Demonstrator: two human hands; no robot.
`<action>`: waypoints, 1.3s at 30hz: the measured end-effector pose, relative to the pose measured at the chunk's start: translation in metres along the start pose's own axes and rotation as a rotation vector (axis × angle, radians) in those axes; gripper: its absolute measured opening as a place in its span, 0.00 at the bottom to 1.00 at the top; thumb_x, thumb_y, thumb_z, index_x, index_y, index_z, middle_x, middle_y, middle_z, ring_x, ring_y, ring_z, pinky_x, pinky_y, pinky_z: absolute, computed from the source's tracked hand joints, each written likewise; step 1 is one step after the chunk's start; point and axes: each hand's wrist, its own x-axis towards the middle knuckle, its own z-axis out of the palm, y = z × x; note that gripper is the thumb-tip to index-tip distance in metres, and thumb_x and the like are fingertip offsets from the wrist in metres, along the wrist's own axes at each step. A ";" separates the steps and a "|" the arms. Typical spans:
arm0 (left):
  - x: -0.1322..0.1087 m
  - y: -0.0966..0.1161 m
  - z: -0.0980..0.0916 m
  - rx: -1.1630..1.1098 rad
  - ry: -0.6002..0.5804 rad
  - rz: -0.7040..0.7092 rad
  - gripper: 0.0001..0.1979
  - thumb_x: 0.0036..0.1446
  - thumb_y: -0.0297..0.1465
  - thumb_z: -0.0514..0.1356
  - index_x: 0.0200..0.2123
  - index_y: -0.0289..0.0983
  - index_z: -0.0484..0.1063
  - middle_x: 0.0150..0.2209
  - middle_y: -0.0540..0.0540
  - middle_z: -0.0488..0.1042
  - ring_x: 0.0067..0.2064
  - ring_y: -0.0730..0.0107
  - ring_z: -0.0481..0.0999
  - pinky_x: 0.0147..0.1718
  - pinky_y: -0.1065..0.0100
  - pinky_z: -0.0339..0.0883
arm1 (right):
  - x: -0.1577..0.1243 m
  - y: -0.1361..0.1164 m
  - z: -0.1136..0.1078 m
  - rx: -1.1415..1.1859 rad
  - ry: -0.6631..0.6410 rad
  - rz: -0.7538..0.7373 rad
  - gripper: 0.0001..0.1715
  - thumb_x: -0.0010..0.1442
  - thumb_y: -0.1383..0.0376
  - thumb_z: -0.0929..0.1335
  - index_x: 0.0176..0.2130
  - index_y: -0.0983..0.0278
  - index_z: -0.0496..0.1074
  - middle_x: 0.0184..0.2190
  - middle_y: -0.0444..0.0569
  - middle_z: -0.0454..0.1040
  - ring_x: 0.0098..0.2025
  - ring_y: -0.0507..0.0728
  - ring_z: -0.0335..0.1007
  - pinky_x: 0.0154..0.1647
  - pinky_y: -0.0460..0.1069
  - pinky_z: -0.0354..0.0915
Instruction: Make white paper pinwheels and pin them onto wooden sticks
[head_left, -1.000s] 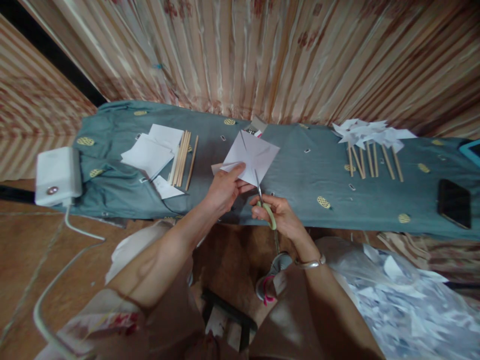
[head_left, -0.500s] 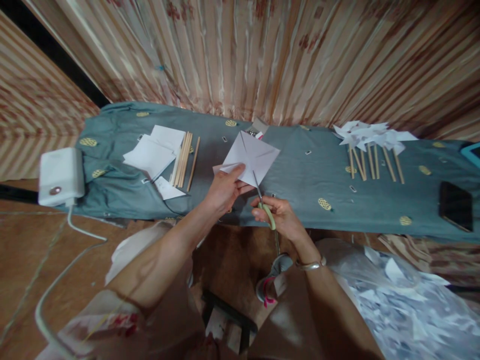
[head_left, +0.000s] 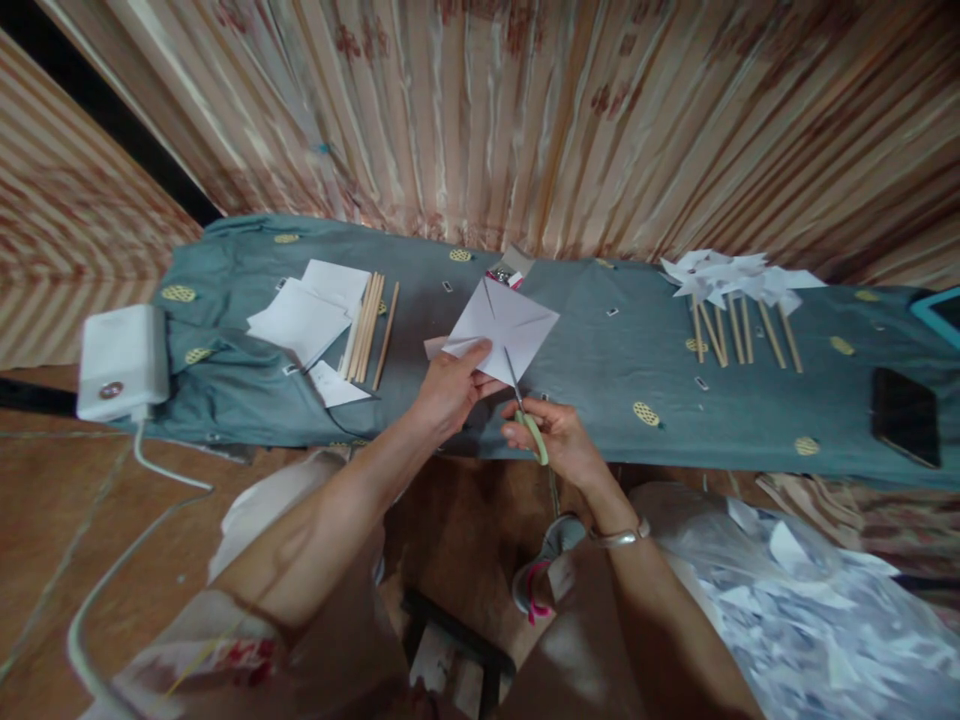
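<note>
My left hand [head_left: 454, 387] pinches the lower left edge of a white paper square [head_left: 517, 322], which has slits running in from its corners. Scissors with light green handles [head_left: 534, 434] are in my right hand [head_left: 556, 432], their blades at the square's lower corner. Behind the square sits a small open box [head_left: 510, 268] with small items in it. To the left lie white paper sheets [head_left: 304, 318], a row of wooden sticks [head_left: 366, 325] and a cut paper piece [head_left: 337, 385].
White paper pinwheels on sticks [head_left: 739, 275] lie on the green cloth [head_left: 600, 370] at the right, near a black phone [head_left: 905, 417]. A white power bank [head_left: 124, 362] with a cable stands far left. A plastic bag of white paper pieces [head_left: 825, 610] is at lower right.
The view has shifted slightly, so the table sits a little lower. Both hands keep their hold on the paper and the scissors, with hardly any movement.
</note>
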 end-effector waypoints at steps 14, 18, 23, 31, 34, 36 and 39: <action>0.001 -0.002 0.000 -0.006 0.010 -0.004 0.04 0.56 0.24 0.61 0.36 0.33 0.72 0.30 0.47 0.79 0.32 0.70 0.80 0.45 0.62 0.73 | 0.001 -0.008 0.001 0.025 0.011 0.048 0.25 0.36 0.50 0.79 0.28 0.62 0.72 0.18 0.38 0.68 0.21 0.48 0.63 0.23 0.46 0.64; -0.001 -0.002 0.002 0.000 0.016 -0.002 0.03 0.59 0.23 0.58 0.36 0.32 0.72 0.29 0.46 0.79 0.31 0.70 0.80 0.45 0.61 0.73 | 0.000 -0.006 0.001 0.026 0.018 0.031 0.25 0.36 0.50 0.79 0.28 0.62 0.73 0.20 0.39 0.69 0.22 0.48 0.63 0.24 0.45 0.64; -0.001 -0.002 0.003 0.011 0.022 -0.001 0.04 0.59 0.23 0.58 0.37 0.31 0.72 0.29 0.46 0.79 0.33 0.68 0.80 0.46 0.59 0.73 | 0.000 -0.007 0.002 0.025 0.034 0.044 0.26 0.35 0.50 0.79 0.28 0.63 0.72 0.19 0.37 0.68 0.21 0.47 0.63 0.24 0.44 0.65; 0.000 -0.002 0.002 -0.006 0.023 -0.003 0.05 0.59 0.22 0.57 0.39 0.31 0.72 0.31 0.45 0.80 0.34 0.68 0.81 0.47 0.58 0.73 | 0.001 -0.008 0.003 0.054 0.043 0.056 0.25 0.34 0.51 0.80 0.26 0.62 0.72 0.19 0.37 0.68 0.21 0.47 0.64 0.23 0.44 0.65; 0.000 -0.002 0.003 -0.010 0.015 -0.001 0.06 0.59 0.22 0.57 0.40 0.31 0.72 0.32 0.44 0.80 0.35 0.67 0.81 0.48 0.57 0.72 | 0.000 -0.009 0.002 0.046 0.043 0.047 0.25 0.35 0.51 0.79 0.26 0.63 0.72 0.18 0.37 0.68 0.20 0.47 0.63 0.22 0.44 0.63; -0.001 -0.002 0.003 -0.009 0.012 0.001 0.06 0.59 0.22 0.58 0.40 0.30 0.71 0.34 0.43 0.80 0.38 0.65 0.81 0.49 0.56 0.72 | 0.000 -0.010 0.002 0.038 0.035 0.035 0.24 0.36 0.51 0.79 0.26 0.63 0.72 0.17 0.37 0.68 0.19 0.47 0.63 0.21 0.43 0.63; -0.001 -0.002 0.003 0.001 0.009 0.001 0.07 0.58 0.23 0.59 0.41 0.31 0.72 0.35 0.42 0.80 0.40 0.63 0.81 0.49 0.56 0.71 | 0.000 -0.011 0.003 0.019 0.026 0.010 0.24 0.38 0.51 0.79 0.26 0.63 0.72 0.17 0.37 0.67 0.19 0.46 0.61 0.21 0.44 0.63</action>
